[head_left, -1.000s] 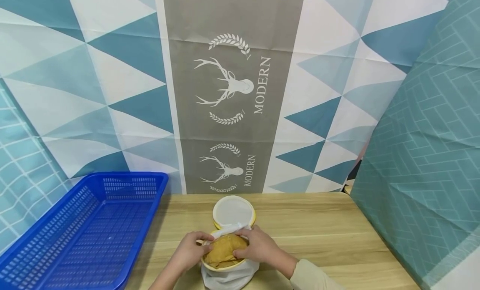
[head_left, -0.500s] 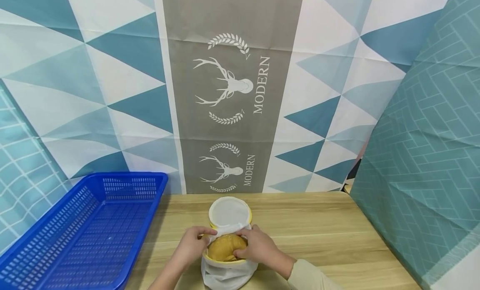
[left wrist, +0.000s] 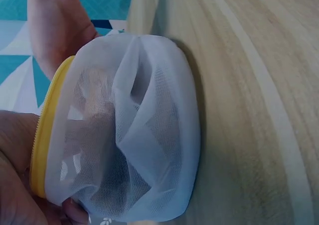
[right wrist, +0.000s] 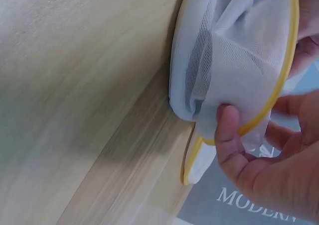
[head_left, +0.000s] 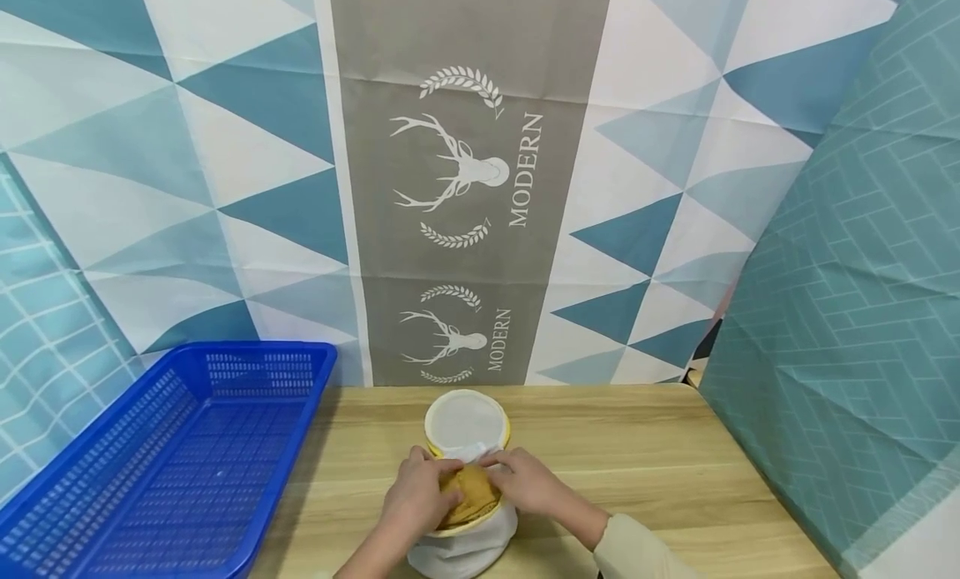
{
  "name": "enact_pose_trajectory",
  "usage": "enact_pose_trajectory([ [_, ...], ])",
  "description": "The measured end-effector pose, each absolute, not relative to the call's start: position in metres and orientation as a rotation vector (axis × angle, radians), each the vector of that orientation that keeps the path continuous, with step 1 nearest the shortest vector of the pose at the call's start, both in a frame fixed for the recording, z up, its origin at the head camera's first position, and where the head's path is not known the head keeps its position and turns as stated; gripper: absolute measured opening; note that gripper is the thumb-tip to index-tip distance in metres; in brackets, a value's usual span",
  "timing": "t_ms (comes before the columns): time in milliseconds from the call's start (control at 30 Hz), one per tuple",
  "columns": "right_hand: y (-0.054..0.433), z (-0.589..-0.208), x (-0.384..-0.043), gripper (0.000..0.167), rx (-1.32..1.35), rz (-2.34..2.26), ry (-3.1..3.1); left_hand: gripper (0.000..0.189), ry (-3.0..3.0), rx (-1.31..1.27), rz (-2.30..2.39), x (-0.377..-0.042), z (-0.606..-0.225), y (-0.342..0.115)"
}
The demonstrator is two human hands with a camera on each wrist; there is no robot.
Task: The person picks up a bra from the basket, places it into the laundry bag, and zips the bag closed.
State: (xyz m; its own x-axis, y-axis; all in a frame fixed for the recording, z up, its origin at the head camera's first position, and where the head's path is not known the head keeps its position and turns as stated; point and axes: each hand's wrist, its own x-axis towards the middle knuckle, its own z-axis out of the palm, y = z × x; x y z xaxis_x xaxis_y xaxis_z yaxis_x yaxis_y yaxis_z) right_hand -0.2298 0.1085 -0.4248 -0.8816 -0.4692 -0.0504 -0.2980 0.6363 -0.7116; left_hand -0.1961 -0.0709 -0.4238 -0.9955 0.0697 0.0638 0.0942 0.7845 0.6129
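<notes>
A round white mesh laundry bag (head_left: 468,546) with a yellow zip stands on the table, its lid (head_left: 467,421) folded back behind. Inside its mouth lies a folded mustard-yellow garment (head_left: 474,491), domed on top; its lower part is hidden by the bag. My left hand (head_left: 420,496) is at the far left of the rim, thumb over the garment; in the left wrist view a fingertip (left wrist: 76,211) shows outside the mesh. From the right, my right hand (head_left: 525,483) grips the rim near the lid, with one finger (right wrist: 229,130) curled against the mesh wall (right wrist: 239,80).
A large blue plastic basket (head_left: 296,471) stands to the left of the bag. Patterned cloth (head_left: 450,254) hangs behind the wooden table (head_left: 645,462), and a teal cloth (head_left: 847,312) borders the right side.
My left hand has shifted right and reaches further over the garment. The right hand has moved slightly right and up the rim. The garment looks more covered by fingers.
</notes>
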Motion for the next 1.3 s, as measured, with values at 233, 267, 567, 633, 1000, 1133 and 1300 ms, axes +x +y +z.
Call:
enact_pose_trajectory([
  [233, 0.112, -0.425, -0.232, 0.037, -0.580, -1.070, 2.656, 0.034, -2.946, -0.150, -0.878, -0.196, -0.429, -0.065],
  [267, 0.112, -0.425, -0.232, 0.038, -0.582, -1.061, 2.672, 0.034, -2.953, -0.146, -0.861, -0.196, -0.430, -0.064],
  [567, 0.113, -0.417, -0.231, 0.034, -0.557, -1.096, 2.692, 0.034, -2.993, -0.115, -0.783, -0.194, -0.433, -0.059],
  [633, 0.112, -0.415, -0.232, 0.033, -0.550, -1.095, 2.704, 0.033, -2.979, -0.125, -0.766, -0.193, -0.434, -0.059],
  [1000, 0.111, -0.405, -0.235, 0.031, -0.503, -1.177, 2.629, 0.032, -2.982, -0.175, -0.686, -0.190, -0.437, -0.059],
  [1133, 0.111, -0.406, -0.236, 0.031, -0.502, -1.179, 2.638, 0.033, -2.980, -0.181, -0.697, -0.189, -0.436, -0.059],
  [1300, 0.108, -0.413, -0.233, 0.023, -0.562, -1.127, 2.691, 0.034, -2.968, -0.212, -0.858, -0.191, -0.434, -0.066],
])
